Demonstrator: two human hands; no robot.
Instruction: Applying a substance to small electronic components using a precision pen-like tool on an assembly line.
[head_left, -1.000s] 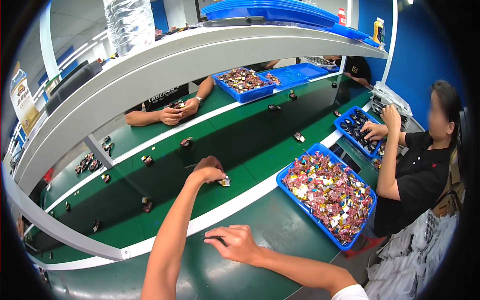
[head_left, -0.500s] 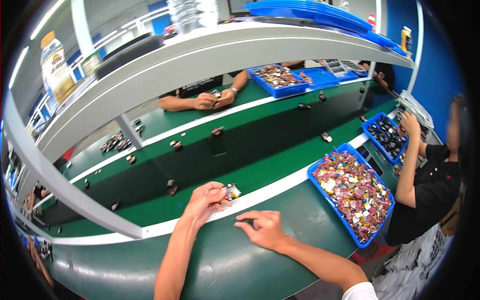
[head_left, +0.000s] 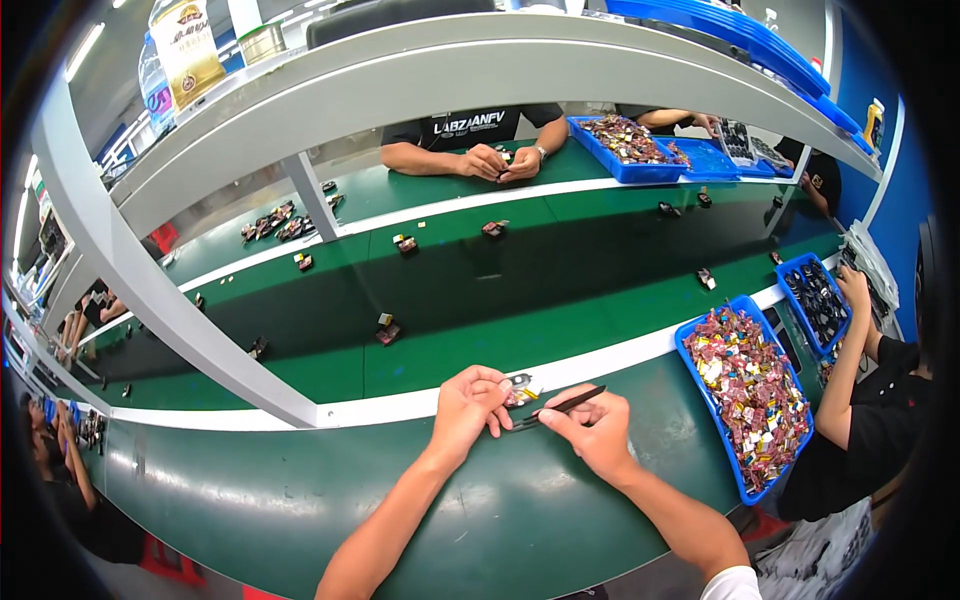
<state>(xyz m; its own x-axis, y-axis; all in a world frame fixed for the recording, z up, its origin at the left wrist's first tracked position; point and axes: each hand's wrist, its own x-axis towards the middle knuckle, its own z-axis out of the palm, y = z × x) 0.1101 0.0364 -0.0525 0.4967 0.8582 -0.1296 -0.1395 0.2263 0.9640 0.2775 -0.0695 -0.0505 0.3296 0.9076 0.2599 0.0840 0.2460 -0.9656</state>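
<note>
My left hand is closed on a small electronic assembly, with grey, white and yellow parts showing beyond its fingertips. It is held over the white rail at the belt's near edge. My right hand grips black tweezers like a pen. Their tips point left, close by the left fingertips and just below the assembly. Whether the tips touch anything cannot be made out. Both hands are over the near edge of the green work table.
To my right stands a blue tray heaped with small reddish assemblies; a second blue tray holds black parts. Beyond the rail, a green belt carries scattered assemblies. A grey shelf post rises at left. Co-workers sit opposite and at right.
My right hand has come up beside the left, and the tweezers now show clearly in it. The whole view has shifted, so the scene sits farther right. The left hand keeps its hold.
</note>
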